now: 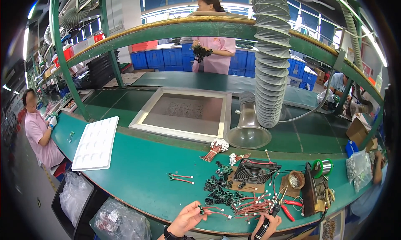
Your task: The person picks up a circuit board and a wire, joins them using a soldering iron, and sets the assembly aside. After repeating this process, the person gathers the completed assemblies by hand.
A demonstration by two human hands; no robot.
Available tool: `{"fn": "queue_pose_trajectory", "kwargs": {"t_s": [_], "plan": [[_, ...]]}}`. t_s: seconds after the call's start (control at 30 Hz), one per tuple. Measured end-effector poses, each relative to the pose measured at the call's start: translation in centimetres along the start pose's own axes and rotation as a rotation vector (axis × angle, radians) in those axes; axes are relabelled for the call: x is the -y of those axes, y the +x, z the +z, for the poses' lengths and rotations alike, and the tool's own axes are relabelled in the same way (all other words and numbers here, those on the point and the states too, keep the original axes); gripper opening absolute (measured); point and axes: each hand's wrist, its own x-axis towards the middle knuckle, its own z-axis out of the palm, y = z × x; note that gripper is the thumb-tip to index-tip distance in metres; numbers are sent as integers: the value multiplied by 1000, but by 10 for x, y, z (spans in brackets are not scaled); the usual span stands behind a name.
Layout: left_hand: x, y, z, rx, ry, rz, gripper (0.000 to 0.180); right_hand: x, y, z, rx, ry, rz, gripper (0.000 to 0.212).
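Note:
My left hand [186, 220], near the bench's front edge, pinches a small green circuit board [203, 210] with red-brown wires and white plugs trailing to the right. Held like a pen in my right hand [269, 225] is a black-handled soldering iron [276, 208], its tip pointing up and away. Between the hands and beyond them lies a heap of red wire leads [255, 207] with white plugs. Small dark-and-green board parts [220, 194] are piled left of it. Two wired boards [181, 178] lie apart on the green bench.
At the right are red-handled pliers [288, 213], a solder spool [322, 168], a small pot [295, 180] and a black fan [255, 173]. Beyond stand a framed screen [184, 113] and an extraction hose [271, 64]. A white tray [96, 144] lies left. Other people work nearby.

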Motion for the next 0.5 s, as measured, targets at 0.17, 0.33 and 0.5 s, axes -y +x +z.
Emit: {"fn": "queue_pose_trajectory", "kwargs": {"t_s": [0.17, 0.33, 0.5], "plan": [[13, -2, -12, -57, 10, 1, 21, -32, -8, 6, 142, 34, 27, 13], [12, 8, -11, 113, 8, 41, 16, -3, -13, 38, 284, 260, -94, 13], [11, -1, -13, 84, 14, 47, 12, -1, -10, 34, 258, 268, -112, 13]]}}
